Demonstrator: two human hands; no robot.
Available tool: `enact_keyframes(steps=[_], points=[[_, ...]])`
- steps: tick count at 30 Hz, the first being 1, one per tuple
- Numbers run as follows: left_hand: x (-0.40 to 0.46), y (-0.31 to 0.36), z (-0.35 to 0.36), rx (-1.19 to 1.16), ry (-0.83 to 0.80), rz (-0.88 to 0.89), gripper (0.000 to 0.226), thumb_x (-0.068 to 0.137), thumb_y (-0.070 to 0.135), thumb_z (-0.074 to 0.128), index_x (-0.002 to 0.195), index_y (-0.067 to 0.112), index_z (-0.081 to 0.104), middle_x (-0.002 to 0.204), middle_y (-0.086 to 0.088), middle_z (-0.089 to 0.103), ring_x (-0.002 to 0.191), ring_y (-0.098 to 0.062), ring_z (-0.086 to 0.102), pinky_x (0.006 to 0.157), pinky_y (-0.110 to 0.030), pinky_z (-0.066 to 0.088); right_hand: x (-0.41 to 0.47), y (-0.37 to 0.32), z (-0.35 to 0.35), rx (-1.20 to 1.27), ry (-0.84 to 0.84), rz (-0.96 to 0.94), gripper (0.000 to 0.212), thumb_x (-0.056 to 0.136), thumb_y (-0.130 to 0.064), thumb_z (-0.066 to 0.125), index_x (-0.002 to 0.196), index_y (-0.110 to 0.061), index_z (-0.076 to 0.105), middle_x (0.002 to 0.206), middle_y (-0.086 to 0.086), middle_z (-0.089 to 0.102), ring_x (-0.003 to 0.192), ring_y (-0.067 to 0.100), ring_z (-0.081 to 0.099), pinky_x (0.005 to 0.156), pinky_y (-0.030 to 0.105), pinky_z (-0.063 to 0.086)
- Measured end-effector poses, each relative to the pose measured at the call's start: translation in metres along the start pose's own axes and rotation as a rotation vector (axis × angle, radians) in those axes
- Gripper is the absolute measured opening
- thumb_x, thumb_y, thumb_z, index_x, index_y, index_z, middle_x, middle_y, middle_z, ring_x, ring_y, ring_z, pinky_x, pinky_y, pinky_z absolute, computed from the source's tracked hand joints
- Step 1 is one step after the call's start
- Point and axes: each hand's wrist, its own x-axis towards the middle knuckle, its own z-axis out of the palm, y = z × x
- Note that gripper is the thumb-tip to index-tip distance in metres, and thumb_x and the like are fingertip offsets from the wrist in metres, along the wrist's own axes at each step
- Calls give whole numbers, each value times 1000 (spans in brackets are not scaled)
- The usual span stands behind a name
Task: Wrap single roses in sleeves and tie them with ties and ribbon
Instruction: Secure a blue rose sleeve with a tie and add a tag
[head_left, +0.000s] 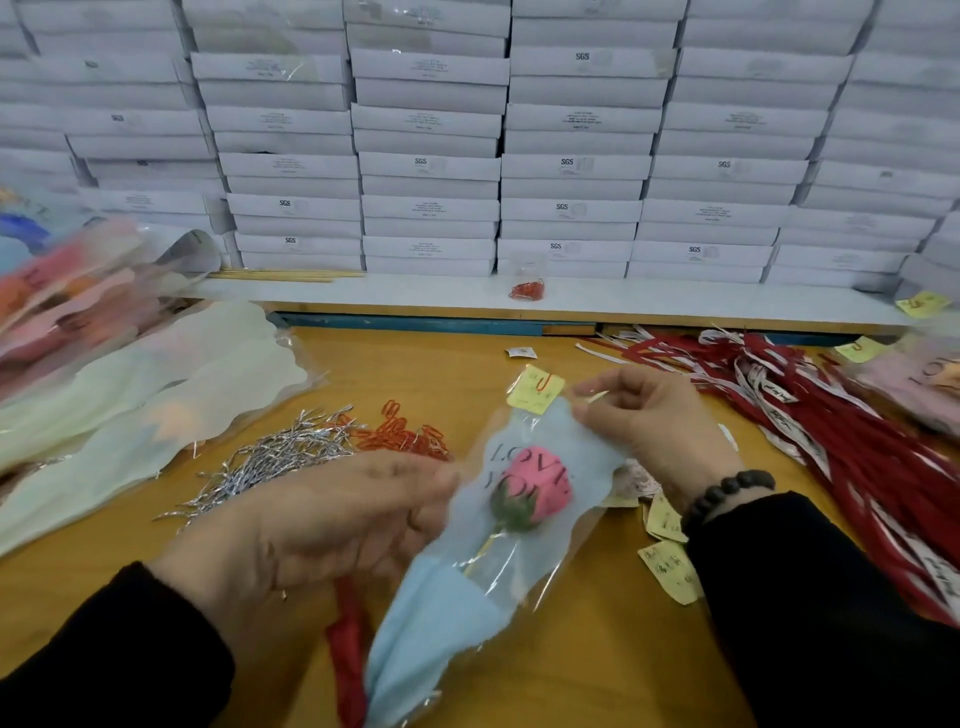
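A pink rose (537, 486) lies inside a light-blue sleeve (441, 613) printed LOVE YOU, held over the wooden table. My left hand (322, 519) grips the sleeve's left edge beside the rose. My right hand (649, 415) pinches the sleeve's top right edge. A yellow tag (535, 389) is fixed to the sleeve's top with a red clip. A red ribbon (348, 654) hangs by the sleeve's lower end. Silver twist ties (280, 457) lie in a heap to the left.
Red clips (410, 434) lie beside the ties. Pale green sleeves (156, 395) and wrapped roses (67, 296) fill the left. Red ribbons (831, 431) spread at the right. Loose yellow tags (670, 566) lie under my right wrist. White boxes (431, 166) are stacked behind.
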Motion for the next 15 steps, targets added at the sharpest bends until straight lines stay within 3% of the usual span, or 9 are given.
enact_keyframes(steps=[2, 4, 7, 9, 11, 15], points=[[0, -2, 2, 81, -121, -35, 69, 61, 37, 86, 113, 0, 60, 100, -13, 66, 77, -20, 65, 66, -27, 54, 4, 3, -9, -10, 94, -73, 8, 78, -5, 70, 83, -9, 66, 63, -1, 59, 48, 0, 54, 46, 13, 46], [4, -5, 6, 92, -160, -34, 63, 61, 31, 87, 109, 0, 62, 96, -12, 67, 73, -18, 66, 63, -24, 54, 7, 5, -12, -35, 136, -111, 8, 78, -6, 70, 82, -12, 66, 68, -1, 58, 53, -2, 54, 49, 13, 46], [9, -6, 10, 15, -93, 29, 52, 63, 17, 85, 106, -4, 64, 90, -15, 70, 70, -20, 69, 62, -25, 57, 11, 8, -10, -232, 258, -164, 10, 84, -18, 65, 94, -17, 63, 92, -1, 60, 83, 8, 56, 74, 23, 47], [12, -7, 10, -35, 54, 82, 49, 62, 10, 84, 104, -6, 63, 93, -20, 69, 70, -24, 69, 63, -29, 57, 10, 5, -8, -374, 389, -263, 15, 88, -21, 59, 102, -19, 60, 104, -2, 54, 92, 9, 51, 82, 24, 40], [16, -8, 10, -62, 265, 143, 48, 59, 8, 80, 100, -10, 62, 90, -26, 63, 69, -27, 61, 64, -30, 49, 6, -3, -4, -367, 403, -324, 8, 89, -19, 55, 96, -21, 59, 99, -4, 56, 80, 4, 52, 73, 20, 39], [20, -4, 7, -177, 582, 264, 39, 78, 10, 63, 109, -11, 55, 83, -23, 52, 47, -21, 52, 41, -21, 50, -8, -19, 12, -306, 46, -215, 12, 89, -16, 54, 78, -15, 60, 76, -1, 66, 42, 4, 52, 40, 13, 37]])
